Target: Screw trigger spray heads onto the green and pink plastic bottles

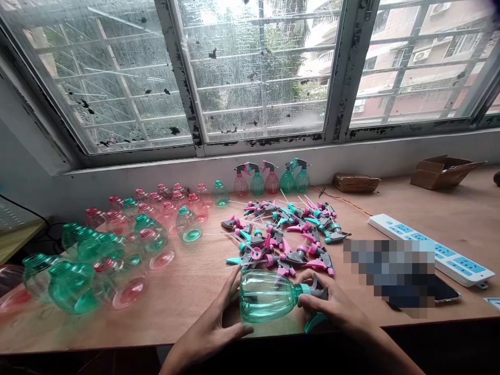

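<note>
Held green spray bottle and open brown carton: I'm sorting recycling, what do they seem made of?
The held green spray bottle looks like glossy plastic: see-through, with bright highlights. The open brown carton seems matte cardboard: dull, with spread flaps.

The tabletop (164, 312) has bottles (74, 294) at nine o'clock, spray tops (299, 255) in the middle, boxes (439, 174) at two, a power strip (429, 249) at three.
</note>
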Tool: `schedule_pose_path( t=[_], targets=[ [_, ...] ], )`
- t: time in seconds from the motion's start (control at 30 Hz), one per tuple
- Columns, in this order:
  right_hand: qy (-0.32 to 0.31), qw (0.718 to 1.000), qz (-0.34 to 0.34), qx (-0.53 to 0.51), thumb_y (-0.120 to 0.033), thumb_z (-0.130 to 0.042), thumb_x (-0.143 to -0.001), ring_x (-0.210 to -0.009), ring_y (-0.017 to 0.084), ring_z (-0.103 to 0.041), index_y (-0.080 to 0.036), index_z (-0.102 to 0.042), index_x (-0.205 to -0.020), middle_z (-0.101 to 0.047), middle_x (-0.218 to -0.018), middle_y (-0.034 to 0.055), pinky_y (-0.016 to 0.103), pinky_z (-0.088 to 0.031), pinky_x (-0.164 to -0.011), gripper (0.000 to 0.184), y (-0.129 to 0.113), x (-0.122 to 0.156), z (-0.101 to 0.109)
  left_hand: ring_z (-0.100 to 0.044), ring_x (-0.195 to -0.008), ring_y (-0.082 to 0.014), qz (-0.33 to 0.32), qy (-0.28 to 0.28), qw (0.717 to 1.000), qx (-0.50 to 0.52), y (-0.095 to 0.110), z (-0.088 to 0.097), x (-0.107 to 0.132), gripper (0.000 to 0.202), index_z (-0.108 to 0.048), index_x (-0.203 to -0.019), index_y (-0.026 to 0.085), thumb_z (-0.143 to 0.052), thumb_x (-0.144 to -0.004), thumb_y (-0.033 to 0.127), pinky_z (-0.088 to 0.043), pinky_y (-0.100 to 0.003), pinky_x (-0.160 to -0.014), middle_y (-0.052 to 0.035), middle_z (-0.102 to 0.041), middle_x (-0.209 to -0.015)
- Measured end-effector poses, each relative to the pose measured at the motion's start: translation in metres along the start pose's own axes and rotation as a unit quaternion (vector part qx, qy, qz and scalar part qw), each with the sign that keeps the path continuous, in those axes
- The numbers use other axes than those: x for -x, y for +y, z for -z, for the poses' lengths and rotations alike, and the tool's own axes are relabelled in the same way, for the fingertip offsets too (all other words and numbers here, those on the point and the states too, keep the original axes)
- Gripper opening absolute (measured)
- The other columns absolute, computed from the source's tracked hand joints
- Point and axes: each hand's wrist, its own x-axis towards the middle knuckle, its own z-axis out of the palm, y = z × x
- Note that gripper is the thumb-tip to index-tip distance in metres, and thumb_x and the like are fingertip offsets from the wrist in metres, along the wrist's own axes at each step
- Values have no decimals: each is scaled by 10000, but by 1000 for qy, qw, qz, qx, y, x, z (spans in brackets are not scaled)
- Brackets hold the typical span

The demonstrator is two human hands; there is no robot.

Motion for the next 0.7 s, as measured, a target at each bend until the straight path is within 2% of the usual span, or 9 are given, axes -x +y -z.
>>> schedule_pose_path(
  t=[0.07, 0.2, 0.37, 0.47, 0.7],
  targets=[
    [-1, 1000, 2, 3, -429, -801, -819, -623, 128, -520, -179, -604, -1008, -613, -670, -53, 249, -369, -597, 370, 0, 0, 0, -135, -1563, -287, 11, 7, 1000, -12, 1, 1, 0, 1013, -82, -1608, 340, -715, -843, 142, -145, -465, -1287, -1, -195, -1698],
    [4, 1000, 1, 4, -433, -807, -810, -621, 130, -522, -181, -608, -1001, -611, -668, -54, 250, -366, -590, 373, 0, -2, 0, -199, -1548, -300, 23, 10, 999, -28, 1, 2, 0, 940, -193, -1595, 337, -729, -843, 159, -128, -464, -1290, 3, -227, -1690],
    [9, 1000, -3, 1, -429, -803, -815, -619, 134, -539, -184, -600, -1022, -624, -656, -55, 251, -382, -593, 380, 0, -2, 0, -176, -1555, -290, 11, 17, 1000, -6, -2, 0, 0, 978, -114, -1592, 406, -701, -861, 132, -246, -433, -1266, 43, -184, -1698],
    [9, 1000, -2, 2, -430, -806, -811, -623, 135, -550, -178, -599, -1018, -630, -663, -51, 252, -389, -597, 386, 1, -1, 0, -191, -1552, -284, 2, 15, 1000, -4, -3, -1, -1, 972, -102, -1588, 424, -684, -872, 119, -257, -432, -1261, 50, -167, -1701],
    [14, 1000, -2, 3, -426, -803, -818, -633, 139, -561, -179, -601, -1023, -654, -688, -40, 261, -406, -610, 379, 3, -2, 1, -176, -1554, -299, 23, 10, 1000, 19, 0, 0, 0, 1020, -71, -1604, 353, -715, -843, 135, -237, -483, -1262, -22, -193, -1697]
  ],
)
